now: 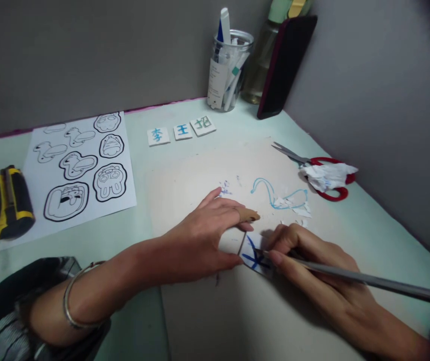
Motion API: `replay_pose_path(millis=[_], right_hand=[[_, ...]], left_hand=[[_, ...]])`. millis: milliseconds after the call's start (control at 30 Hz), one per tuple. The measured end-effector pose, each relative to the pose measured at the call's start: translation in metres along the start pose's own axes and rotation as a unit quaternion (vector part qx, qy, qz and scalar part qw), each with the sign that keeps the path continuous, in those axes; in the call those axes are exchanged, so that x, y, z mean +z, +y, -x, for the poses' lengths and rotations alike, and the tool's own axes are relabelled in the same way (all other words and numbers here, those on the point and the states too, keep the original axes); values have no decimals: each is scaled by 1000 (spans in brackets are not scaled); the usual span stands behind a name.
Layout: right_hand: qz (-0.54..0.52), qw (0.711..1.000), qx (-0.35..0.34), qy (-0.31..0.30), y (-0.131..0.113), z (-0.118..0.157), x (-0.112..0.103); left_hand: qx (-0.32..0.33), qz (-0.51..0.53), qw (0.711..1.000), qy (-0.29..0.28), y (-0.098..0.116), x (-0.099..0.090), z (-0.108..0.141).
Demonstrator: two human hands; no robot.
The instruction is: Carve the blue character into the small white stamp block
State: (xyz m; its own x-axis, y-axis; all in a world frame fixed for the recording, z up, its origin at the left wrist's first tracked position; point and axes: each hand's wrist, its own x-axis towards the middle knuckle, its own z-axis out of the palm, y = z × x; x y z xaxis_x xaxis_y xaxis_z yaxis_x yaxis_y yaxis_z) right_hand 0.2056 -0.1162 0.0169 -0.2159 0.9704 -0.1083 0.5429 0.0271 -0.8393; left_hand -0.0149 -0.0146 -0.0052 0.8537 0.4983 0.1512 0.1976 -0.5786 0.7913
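Observation:
A small white square piece [253, 258] with dark blue brush-like strokes lies on a pale board [203, 321]. My left hand [209, 235] steadies it from the left, its thumb at the near corner and its fingers at the far edge. One of those fingers wears a brown bandage [248, 215]. In a pinch, my right hand [312, 271] grips a long slim grey tool [373, 278], its tip down on the blue strokes. Exactly what that tip looks like is hard to see.
Paper scraps [292, 203] lie over a blue swan drawing. Scissors [331, 161] with crumpled paper sit at right. Three lettered squares [182, 132] stand in a row behind. A pen jar [230, 70] and phone [288, 67] stand farther back. Left are a printed sheet [87, 175] and a yellow-black cutter [12, 203].

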Motion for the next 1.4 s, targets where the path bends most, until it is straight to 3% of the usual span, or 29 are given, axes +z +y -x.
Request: replay_pose_path(millis=[1400], right_hand=[[-9,1000,-21,-18,3,3,-2]], left_hand=[[-6,-6,1000,-2,1,0,0]])
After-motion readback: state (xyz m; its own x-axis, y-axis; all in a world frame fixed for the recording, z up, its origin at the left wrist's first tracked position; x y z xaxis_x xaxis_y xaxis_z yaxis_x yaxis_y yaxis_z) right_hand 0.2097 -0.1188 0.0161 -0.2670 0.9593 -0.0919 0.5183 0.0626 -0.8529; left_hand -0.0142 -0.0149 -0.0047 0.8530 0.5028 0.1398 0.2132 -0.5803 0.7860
